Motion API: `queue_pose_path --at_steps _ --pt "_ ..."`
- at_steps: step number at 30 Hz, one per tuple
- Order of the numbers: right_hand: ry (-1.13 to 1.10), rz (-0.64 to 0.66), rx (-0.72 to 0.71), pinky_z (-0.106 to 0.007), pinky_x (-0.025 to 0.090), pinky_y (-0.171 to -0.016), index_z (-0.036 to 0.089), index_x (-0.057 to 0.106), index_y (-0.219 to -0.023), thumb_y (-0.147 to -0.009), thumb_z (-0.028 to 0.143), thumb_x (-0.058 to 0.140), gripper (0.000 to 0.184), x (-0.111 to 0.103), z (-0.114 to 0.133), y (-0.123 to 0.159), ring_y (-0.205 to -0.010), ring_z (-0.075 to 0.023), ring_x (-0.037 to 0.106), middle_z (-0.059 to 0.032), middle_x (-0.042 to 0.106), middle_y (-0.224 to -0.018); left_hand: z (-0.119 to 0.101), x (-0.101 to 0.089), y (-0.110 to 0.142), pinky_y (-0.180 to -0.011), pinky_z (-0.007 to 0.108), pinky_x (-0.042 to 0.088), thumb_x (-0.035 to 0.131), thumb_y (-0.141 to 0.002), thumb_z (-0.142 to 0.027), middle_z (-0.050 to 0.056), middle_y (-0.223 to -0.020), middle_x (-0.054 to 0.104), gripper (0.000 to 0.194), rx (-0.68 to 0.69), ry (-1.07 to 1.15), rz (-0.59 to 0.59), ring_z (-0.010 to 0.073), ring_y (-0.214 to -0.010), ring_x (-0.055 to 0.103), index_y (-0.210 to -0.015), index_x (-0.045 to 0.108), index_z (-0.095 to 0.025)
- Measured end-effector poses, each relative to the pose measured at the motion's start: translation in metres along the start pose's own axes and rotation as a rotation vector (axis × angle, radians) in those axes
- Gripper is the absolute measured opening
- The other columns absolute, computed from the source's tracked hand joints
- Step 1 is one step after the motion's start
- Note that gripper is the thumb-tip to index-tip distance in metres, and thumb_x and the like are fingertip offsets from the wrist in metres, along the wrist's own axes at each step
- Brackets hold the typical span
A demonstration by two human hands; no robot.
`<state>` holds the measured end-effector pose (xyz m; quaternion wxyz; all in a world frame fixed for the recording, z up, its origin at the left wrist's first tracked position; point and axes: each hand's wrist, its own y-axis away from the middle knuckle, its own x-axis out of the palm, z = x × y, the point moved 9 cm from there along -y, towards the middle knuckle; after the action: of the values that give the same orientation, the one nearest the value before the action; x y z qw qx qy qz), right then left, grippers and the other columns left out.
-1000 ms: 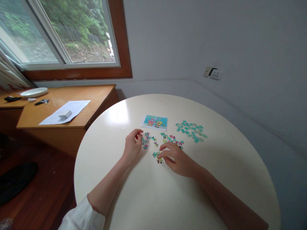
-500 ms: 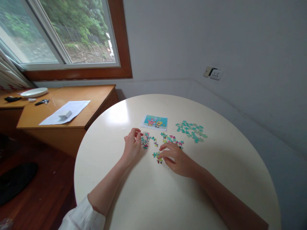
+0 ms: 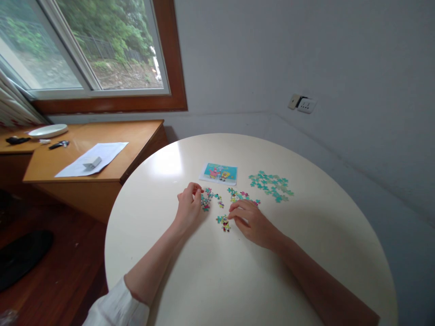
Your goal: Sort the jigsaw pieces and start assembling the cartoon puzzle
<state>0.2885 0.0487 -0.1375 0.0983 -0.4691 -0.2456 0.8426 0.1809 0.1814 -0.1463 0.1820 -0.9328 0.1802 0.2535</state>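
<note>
A small joined group of jigsaw puzzle pieces [image 3: 224,223], showing a yellow cartoon character and a turquoise part, lies on the white round table [image 3: 217,280]. My right hand [image 3: 253,222] is just right of it, fingers bent and apart, fingertips close to its upper right edge. Whether they touch it I cannot tell. Beside a cluster of mixed puzzle pieces [image 3: 205,199], my left hand [image 3: 189,201] rests with loosely curled fingers, and nothing shows in them. Another coloured pile of puzzle pieces [image 3: 239,195] is partly hidden behind my right hand.
Farther back lies a picture card [image 3: 220,173] with cartoon characters on turquoise. Turquoise puzzle pieces [image 3: 270,184] are spread at the right. A wooden desk [image 3: 142,136] at the left holds white paper [image 3: 108,154] and a white dish [image 3: 49,131]. A wall socket [image 3: 306,105] is at the right.
My right hand has drawn back slightly up and right from the joined pieces, uncovering more of the yellow character. My left hand has shifted very slightly right.
</note>
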Motion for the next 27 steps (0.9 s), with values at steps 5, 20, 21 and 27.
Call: queue_pose_path --at_steps 5,20,21,27 --pt "0.067 -0.095 0.106 -0.033 0.038 -0.073 0.02 0.057 -0.071 -0.074 0.003 0.042 0.023 -0.01 -0.016 0.001 -0.077 -0.0167 0.057 -0.0028 0.063 -0.076 -0.001 0.002 0.001 -0.072 0.03 0.039 0.04 -0.081 -0.019 0.001 -0.075 0.062 0.017 0.016 -0.024 0.005 0.017 -0.075 0.055 -0.075 0.056 -0.02" --pt "0.209 -0.216 0.236 -0.033 0.036 -0.076 0.02 0.06 -0.073 -0.076 0.009 0.041 0.022 -0.024 -0.036 0.006 -0.082 -0.019 0.058 -0.0039 0.064 -0.075 -0.004 0.002 0.001 -0.073 0.031 0.038 0.042 -0.075 -0.016 0.001 -0.07 0.062 0.017 0.083 -0.011 -0.014 0.0166 -0.072 0.055 -0.068 0.057 -0.019" --pt "0.21 -0.208 0.236 -0.034 0.036 -0.077 0.02 0.061 -0.074 -0.077 0.009 0.041 0.023 -0.023 -0.037 0.006 -0.082 -0.019 0.058 -0.004 0.065 -0.076 -0.004 0.003 0.001 -0.073 0.031 0.038 0.042 -0.075 -0.017 0.001 -0.07 0.062 0.017 0.086 -0.012 -0.013 0.0167 -0.073 0.055 -0.068 0.057 -0.019" --pt "0.284 -0.09 0.255 -0.04 0.032 -0.086 0.021 0.064 -0.102 -0.083 0.013 0.04 0.031 -0.004 -0.042 0.008 -0.104 -0.0222 0.055 -0.0077 0.065 -0.107 -0.004 0.003 0.001 -0.073 0.03 0.039 0.042 -0.074 -0.016 0.0 -0.069 0.062 0.017 0.077 -0.021 -0.008 0.0161 -0.071 0.055 -0.067 0.057 -0.019"
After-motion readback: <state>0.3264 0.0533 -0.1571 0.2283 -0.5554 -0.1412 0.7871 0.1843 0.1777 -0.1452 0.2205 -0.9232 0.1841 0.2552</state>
